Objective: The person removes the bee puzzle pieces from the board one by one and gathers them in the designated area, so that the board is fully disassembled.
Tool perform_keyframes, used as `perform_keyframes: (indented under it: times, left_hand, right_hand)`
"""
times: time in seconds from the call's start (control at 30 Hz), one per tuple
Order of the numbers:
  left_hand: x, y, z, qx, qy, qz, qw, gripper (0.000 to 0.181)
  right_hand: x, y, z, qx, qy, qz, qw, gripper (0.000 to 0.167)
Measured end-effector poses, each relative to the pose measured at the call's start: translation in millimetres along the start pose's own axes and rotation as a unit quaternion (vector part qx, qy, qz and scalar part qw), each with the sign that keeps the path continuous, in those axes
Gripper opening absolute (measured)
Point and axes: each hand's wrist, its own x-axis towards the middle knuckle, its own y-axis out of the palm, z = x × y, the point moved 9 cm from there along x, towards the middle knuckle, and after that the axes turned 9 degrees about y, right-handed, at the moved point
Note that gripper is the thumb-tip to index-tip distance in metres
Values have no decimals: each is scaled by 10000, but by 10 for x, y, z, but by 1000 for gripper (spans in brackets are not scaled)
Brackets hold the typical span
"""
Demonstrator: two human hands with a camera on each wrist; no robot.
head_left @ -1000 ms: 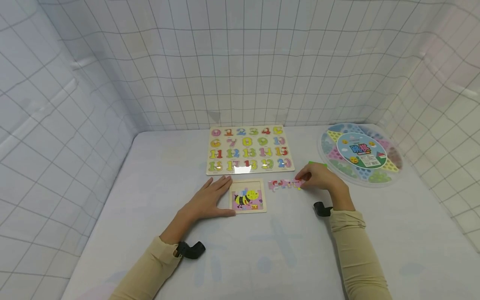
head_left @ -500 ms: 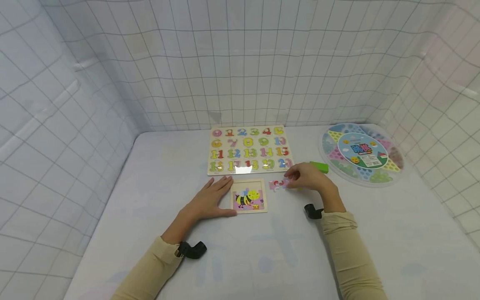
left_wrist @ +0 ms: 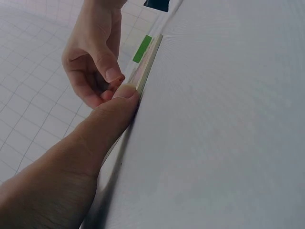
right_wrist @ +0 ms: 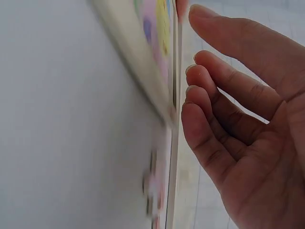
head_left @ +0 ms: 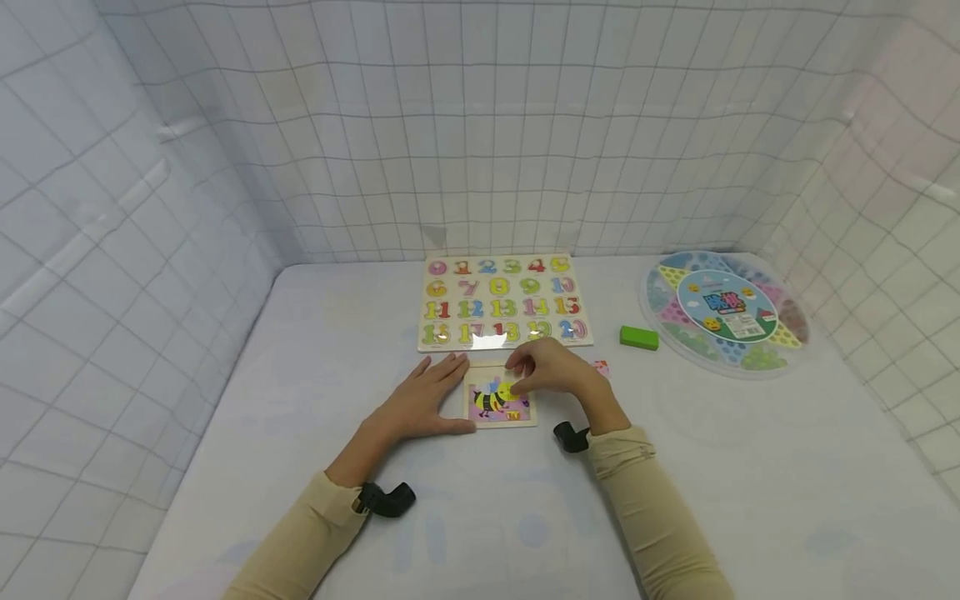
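In the head view a small wooden puzzle frame (head_left: 502, 425) lies flat, with a bee picture (head_left: 491, 402) filling its lower part. My left hand (head_left: 417, 404) rests along the frame's left side, fingers straight by the top corner and thumb at the bottom corner. Over the frame's upper right hovers my right hand (head_left: 555, 371), fingers loosely bent. The right wrist view shows a gap between its thumb and fingers, with nothing seen between them. Pink loose puzzle pieces (right_wrist: 155, 188) lie beside the frame; the head view shows only one end piece (head_left: 602, 367), the others being hidden by the right hand.
A number puzzle board (head_left: 504, 302) lies just behind the bee puzzle. Right of it is a green block (head_left: 639, 337). A large round game box (head_left: 724, 312) sits at the back right. White gridded cloth walls (head_left: 495, 167) enclose the table.
My right hand has moved left from the loose pieces to above the frame's upper right, uncovering the green block and one end piece. My left hand has stayed on the frame.
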Motion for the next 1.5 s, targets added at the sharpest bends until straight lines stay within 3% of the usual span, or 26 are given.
perform_keyframes:
  times: [0.4, 0.9, 1.2, 1.5]
  left_hand:
    - [41, 13, -36, 62, 172, -65, 9998, 105]
    - [74, -5, -7, 107, 107, 34, 9999, 105]
    - [28, -13, -26, -39, 68, -43, 10000, 105]
    - [6, -4, -17, 98, -33, -56, 9999, 105]
  right_hand:
    - [105, 315, 335, -326, -368, 207, 9986, 34]
    - [121, 346, 375, -435, -279, 209, 9984, 31]
    - [137, 398, 390, -351, -372, 260, 9984, 29]
    - [168, 411, 435, -574, -374, 232, 9974, 28]
